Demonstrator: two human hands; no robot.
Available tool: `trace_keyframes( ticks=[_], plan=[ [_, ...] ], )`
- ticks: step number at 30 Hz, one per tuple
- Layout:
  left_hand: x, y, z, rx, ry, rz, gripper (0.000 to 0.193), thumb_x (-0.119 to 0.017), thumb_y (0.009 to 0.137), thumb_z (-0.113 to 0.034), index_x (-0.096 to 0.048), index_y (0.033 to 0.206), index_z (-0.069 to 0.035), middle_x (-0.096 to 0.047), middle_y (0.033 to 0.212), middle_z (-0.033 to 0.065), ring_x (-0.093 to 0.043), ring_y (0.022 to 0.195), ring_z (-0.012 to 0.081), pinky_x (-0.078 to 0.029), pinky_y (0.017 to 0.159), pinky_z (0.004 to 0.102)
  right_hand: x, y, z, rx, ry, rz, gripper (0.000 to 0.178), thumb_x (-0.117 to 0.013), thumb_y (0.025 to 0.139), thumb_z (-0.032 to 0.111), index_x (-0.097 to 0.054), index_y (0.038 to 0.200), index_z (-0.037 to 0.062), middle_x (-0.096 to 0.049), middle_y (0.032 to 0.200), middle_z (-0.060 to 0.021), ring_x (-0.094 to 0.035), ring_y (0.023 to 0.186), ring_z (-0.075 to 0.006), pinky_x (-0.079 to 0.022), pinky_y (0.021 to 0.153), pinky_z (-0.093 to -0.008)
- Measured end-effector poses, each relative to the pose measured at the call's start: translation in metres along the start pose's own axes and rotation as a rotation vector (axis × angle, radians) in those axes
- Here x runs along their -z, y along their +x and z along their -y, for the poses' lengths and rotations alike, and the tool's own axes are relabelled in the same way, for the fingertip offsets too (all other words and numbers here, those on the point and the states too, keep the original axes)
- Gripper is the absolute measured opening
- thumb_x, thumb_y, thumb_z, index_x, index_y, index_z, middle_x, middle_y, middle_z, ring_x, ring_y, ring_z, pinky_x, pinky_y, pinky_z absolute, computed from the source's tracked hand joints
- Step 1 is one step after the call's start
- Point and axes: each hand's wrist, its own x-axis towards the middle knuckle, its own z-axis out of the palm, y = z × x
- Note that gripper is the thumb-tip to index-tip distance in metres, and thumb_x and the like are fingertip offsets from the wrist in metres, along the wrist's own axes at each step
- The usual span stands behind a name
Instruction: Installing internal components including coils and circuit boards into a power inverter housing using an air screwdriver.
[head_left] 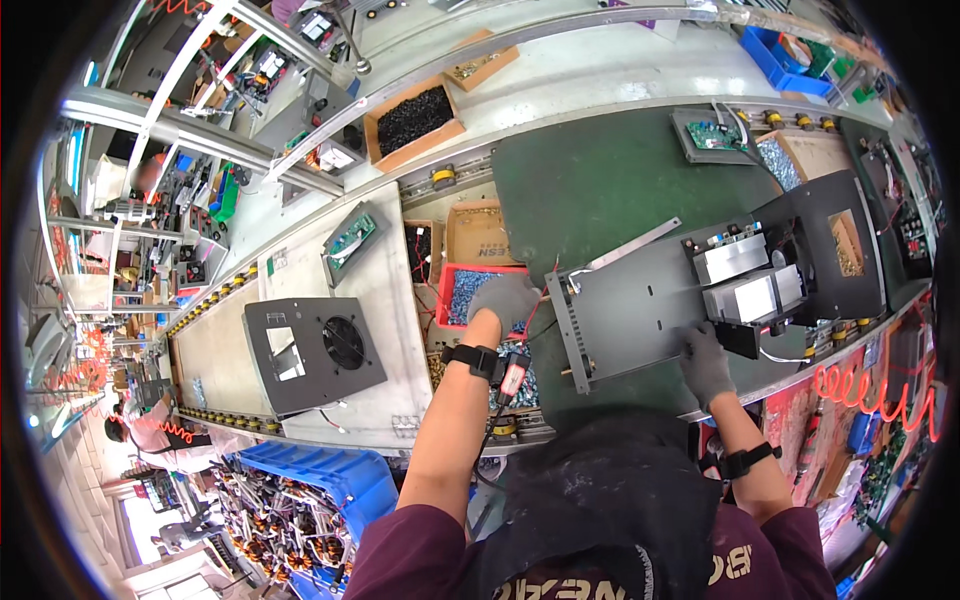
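My left hand (pixel 505 300), in a grey glove, reaches over a red bin (pixel 440 312) of small bluish screws (pixel 466 290). Its fingers are hidden behind the back of the hand. Beside that wrist is a black device with a red-and-white label (pixel 513 378) and a cable. My right hand (pixel 706 364), also gloved in grey, rests on the near part of a flat black metal chassis (pixel 625 325), its fingers apart. The chassis carries silver box-shaped modules (pixel 730 260) and a raised black end panel (pixel 862 215) with a rectangular cut-out.
A black panel with a round fan (pixel 345 342) lies on the left board. Circuit boards stand on the left (pixel 352 238) and far right (pixel 712 137). Cardboard boxes (pixel 478 232) sit behind the red bin. A blue crate (pixel 345 480) of wired parts stands lower left; a coiled red hose (pixel 875 395) hangs right.
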Motion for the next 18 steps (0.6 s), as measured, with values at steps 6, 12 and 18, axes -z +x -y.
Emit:
trace_keyframes(
  ticks=[6,12,18],
  plan=[
    [-0.023,-0.003,-0.001,-0.067,-0.14,0.533,0.045,-0.057,0.089,-0.041,-0.069,0.095,0.001,-0.067,0.07,0.0076,-0.058,0.059,0.0175,-0.047,0.059,0.0326,0.029,-0.004,0.009,0.066,0.311,-0.095,0.019,-0.057,0.079,-0.002,-0.059,0.096,0.0047,-0.057,0.094,-0.0173,-0.059,0.078,-0.0352,-0.048,0.068,-0.0396],
    [-0.021,-0.08,0.019,-0.116,-0.692,0.224,0.025,-0.06,0.09,-0.021,-0.065,0.098,0.002,-0.054,0.062,0.0016,-0.048,0.053,0.0089,-0.037,0.049,0.0262,0.066,-0.003,0.063,0.287,0.635,-0.035,0.022,-0.06,0.079,0.001,-0.062,0.101,0.0022,-0.059,0.087,-0.0134,-0.058,0.073,-0.0257,-0.046,0.068,-0.0332],
    [-0.01,-0.15,-0.005,-0.176,-0.891,0.223,0.028,-0.061,0.091,-0.019,-0.061,0.108,0.004,-0.051,0.063,-0.0017,-0.044,0.049,0.0042,-0.034,0.045,0.0212,0.09,-0.013,0.118,0.401,0.989,0.188,0.023,-0.06,0.085,0.006,-0.061,0.107,-0.002,-0.062,0.086,-0.0101,-0.059,0.076,-0.0161,-0.048,0.069,-0.0297]
  ],
)
